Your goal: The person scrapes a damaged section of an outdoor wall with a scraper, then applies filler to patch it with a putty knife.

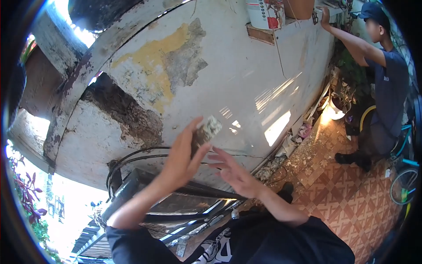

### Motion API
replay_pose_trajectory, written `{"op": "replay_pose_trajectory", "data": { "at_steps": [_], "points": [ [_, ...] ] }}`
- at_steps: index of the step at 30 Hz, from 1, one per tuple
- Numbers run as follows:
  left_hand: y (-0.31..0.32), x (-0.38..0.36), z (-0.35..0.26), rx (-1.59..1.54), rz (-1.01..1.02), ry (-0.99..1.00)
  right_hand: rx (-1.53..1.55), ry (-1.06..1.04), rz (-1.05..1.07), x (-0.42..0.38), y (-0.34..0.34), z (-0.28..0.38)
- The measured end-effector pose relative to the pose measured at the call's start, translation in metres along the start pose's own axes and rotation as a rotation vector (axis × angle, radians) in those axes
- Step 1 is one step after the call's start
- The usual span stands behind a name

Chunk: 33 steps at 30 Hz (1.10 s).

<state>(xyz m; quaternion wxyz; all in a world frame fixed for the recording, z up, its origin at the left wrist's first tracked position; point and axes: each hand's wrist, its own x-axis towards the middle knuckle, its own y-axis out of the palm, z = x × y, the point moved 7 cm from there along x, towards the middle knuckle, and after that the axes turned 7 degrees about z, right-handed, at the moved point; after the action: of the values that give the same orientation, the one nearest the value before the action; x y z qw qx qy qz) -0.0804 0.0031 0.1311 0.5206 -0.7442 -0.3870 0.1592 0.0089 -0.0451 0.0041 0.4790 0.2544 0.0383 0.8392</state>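
Gripping a rough block (212,126) between fingers and thumb, the left hand (178,160) has it raised in front of the whitewashed wall (237,66); the block's upper face is pale and crumbly, its lower part dark, perhaps broken masonry, though blur keeps me from being sure. The right hand (239,178) is just beside it, fingers spread wide and holding nothing that I can see; whether a fingertip brushes the left thumb, I cannot tell.

The step in hand, as I judge it, is handling this one piece and keeping it steady; the next move would call for a firm left grip, since such an edge may crumble, and for the right palm to come in under the piece if a second support is wanted; it also calls for care around the black cables (136,152), which run along the wall close to the left forearm.

Up the wall from the left hand lies a ragged cavity (125,110), with a patch of yellow plaster (176,48) beyond it; loose debris (303,169) lies at the wall's foot on the patterned tile floor (329,193); at the right, well apart, a co-worker (389,83) reaches to the ledge.
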Motion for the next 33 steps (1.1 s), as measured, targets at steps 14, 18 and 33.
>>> {"op": "replay_pose_trajectory", "data": {
  "at_steps": [14, 18, 33],
  "points": [
    [0.126, -0.050, 0.034, -1.234, -0.361, -0.461, -0.279, -0.097, -0.296, 0.015, 0.025, -0.021],
    [0.144, -0.046, 0.045, -1.437, -0.244, -0.049, -0.325, -0.056, -0.384, 0.008, 0.018, -0.028],
    [-0.090, -0.174, 0.022, -0.051, -1.076, -0.014, -1.160, -0.430, -0.724, 0.123, -0.049, 0.063]
  ]
}}
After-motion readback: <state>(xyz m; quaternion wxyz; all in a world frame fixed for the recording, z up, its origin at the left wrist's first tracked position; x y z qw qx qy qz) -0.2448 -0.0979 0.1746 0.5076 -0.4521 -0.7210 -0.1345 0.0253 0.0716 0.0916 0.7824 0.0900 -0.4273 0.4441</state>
